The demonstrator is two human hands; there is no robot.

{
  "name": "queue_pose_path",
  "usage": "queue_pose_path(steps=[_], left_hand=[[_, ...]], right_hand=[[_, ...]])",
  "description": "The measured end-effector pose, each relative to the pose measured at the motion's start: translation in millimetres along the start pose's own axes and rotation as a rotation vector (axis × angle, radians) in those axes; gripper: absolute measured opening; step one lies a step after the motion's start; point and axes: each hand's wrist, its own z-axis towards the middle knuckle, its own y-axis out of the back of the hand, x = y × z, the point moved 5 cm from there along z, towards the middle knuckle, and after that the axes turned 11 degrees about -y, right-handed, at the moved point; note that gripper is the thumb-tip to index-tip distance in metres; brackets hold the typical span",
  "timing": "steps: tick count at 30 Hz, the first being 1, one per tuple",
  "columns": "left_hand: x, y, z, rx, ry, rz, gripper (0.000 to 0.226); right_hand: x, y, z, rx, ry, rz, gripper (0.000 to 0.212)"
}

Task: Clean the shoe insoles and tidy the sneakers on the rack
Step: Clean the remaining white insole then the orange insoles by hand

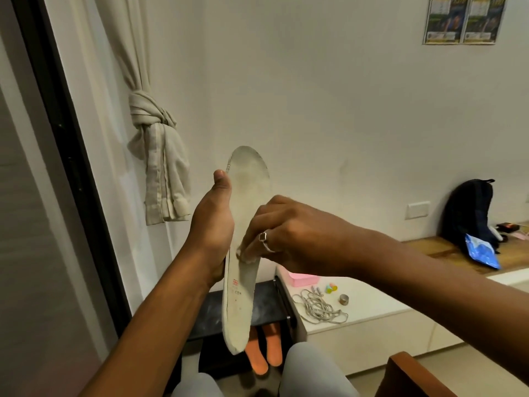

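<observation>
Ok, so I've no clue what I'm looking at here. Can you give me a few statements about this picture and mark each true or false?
1. The left hand holds a pale insole roughly upright, toe end up. True.
2. The right hand hangs idle, away from the insole. False: it presses a small white wipe against the insole.
3. Two orange insoles lie low down, below the held one. True.
4. The curtain hangs loose and straight. False: it is tied in a knot.
5. The dark backpack sits on the floor. False: it stands on the wooden bench by the wall.
</observation>
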Motion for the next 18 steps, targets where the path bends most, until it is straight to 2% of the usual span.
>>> queue_pose_path(steps=[5, 9, 11, 15, 18], left_hand=[[2, -1, 0, 0.010, 0.063, -0.010, 0.066], [2, 4, 2, -0.063, 0.030, 0.049, 0.066], [3, 4, 4, -0.062, 0.025, 0.039, 0.068], [1, -2, -1, 0.017, 0.100, -0.050, 0.063], [2, 2, 1, -0.046, 0.047, 0.021, 0.062]], right_hand=[[-32, 16, 9, -0.154, -0.112, -0.101, 0.009], [3, -2, -1, -0.064, 0.031, -0.074, 0.011], [-4, 2, -1, -0.065, 0.009, -0.082, 0.013], [-34, 16, 8, -0.205, -0.125, -0.082, 0.010], [-4, -1, -1, -0.097, -0.019, 0.023, 0.014]])
